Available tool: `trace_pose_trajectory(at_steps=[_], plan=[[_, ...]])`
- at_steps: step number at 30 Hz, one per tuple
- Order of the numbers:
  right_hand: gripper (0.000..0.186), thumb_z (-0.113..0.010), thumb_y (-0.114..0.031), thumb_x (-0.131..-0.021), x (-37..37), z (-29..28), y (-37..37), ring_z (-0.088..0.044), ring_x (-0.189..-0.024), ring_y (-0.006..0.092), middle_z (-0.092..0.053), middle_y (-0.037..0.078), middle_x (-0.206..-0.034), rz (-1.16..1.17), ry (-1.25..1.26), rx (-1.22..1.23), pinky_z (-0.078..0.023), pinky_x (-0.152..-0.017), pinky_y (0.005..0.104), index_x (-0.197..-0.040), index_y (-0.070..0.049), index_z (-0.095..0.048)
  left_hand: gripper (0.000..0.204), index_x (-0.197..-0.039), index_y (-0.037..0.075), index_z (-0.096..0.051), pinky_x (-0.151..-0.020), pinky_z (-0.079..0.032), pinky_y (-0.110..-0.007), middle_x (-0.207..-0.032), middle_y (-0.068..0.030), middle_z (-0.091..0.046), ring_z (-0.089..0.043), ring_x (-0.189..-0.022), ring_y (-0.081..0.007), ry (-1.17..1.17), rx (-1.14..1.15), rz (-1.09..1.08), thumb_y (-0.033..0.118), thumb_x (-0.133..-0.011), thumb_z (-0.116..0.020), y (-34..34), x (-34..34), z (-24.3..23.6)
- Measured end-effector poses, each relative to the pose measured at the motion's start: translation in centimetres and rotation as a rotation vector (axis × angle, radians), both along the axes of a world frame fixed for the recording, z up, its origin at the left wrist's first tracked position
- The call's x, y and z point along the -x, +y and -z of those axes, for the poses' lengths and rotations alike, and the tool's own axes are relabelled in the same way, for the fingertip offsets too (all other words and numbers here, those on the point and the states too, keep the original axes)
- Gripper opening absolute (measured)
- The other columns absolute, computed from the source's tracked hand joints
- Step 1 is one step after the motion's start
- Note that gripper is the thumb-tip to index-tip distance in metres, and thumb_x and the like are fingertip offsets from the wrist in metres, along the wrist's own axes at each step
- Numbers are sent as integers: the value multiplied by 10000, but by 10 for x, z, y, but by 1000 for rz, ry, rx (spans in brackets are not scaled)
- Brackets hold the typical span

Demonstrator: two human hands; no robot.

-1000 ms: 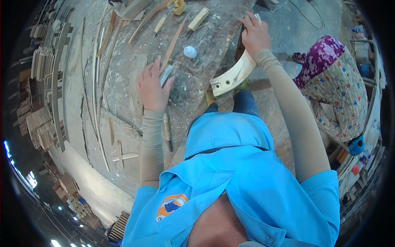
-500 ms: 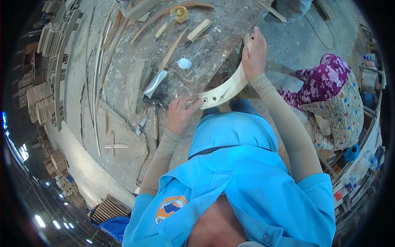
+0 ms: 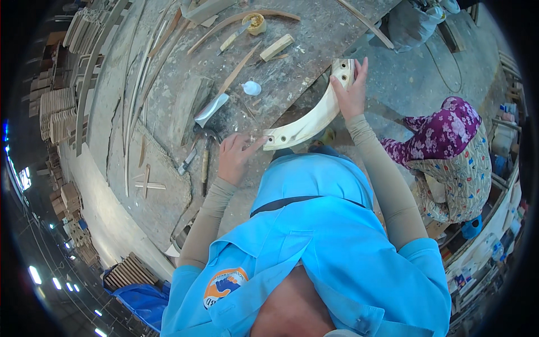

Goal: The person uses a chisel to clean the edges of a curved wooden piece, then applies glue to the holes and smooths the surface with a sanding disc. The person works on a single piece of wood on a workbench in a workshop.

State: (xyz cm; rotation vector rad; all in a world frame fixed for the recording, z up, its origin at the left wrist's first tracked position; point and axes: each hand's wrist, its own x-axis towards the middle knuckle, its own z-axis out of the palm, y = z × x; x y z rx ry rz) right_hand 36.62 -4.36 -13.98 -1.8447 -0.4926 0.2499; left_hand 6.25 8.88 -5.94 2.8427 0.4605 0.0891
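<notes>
A pale curved wooden piece [image 3: 310,124] with dark round holes near both ends is held over the workbench's near edge. My right hand [image 3: 352,98] grips its far right end, thumb on the top face and fingers round the outer side. At the lower left end, my left hand [image 3: 233,157] reaches one digit to the tip beside a hole; its fingers are apart and not wrapped round the piece. Left of that hand lie a hammer [image 3: 205,163] and a chisel-like tool [image 3: 187,160]. A white-wrapped wooden strip [image 3: 212,109] lies farther up the bench.
The scuffed workbench [image 3: 168,73] carries a small white bottle [image 3: 251,88], a pot of yellowish paste [image 3: 256,23], a wooden block [image 3: 277,48] and long strips. A person in a purple floral head covering [image 3: 449,129] crouches at the right. Stacked wood parts [image 3: 58,106] stand at left.
The curved piece has turned so its holed face shows more, and its left end has shifted left. My right hand has moved lower on it, uncovering holes at the far end.
</notes>
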Motion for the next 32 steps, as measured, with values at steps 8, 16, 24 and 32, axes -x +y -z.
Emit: trace_pose_trajectory(at_steps=[8, 16, 24, 32], plan=[[975, -776, -225, -810, -6, 18, -2, -417, -1338, 361, -396, 234, -1452, 4, 54, -6, -326, -1130, 403, -1507, 61, -157, 554, -1220, 274, -677, -899, -440, -410, -1009, -53, -599, -555, -1048, -288, -26, 14, -35, -15, -755, -594, -19, -12, 3], [900, -775, -242, -810, -9, 17, -3, -408, -1325, 390, -397, 265, -1422, -18, 3, 56, -321, -1124, 425, -1480, 63, -255, 464, -1142, 221, -717, -880, -440, -410, -993, -67, -604, -553, -1001, -294, -26, -43, -139, 10, -740, -622, -9, 5, 5], [655, -712, -239, -878, -25, 24, -10, -506, -1228, 287, -481, 186, -1357, -92, 140, -21, -418, -1037, 375, -1404, 15, -416, 134, -919, 134, -691, -811, -418, -411, -879, -63, -592, -557, -902, -278, -91, 53, -353, 136, -790, -726, -6, 12, -7], [506, -709, -268, -881, -55, 27, -7, -590, -1116, 259, -594, 157, -1255, -116, 352, -82, -478, -960, 365, -1286, -16, -539, 231, -722, 89, -555, -749, -395, -422, -773, -76, -538, -530, -809, -273, -163, -31, -295, 202, -809, -737, -12, -4, -9]])
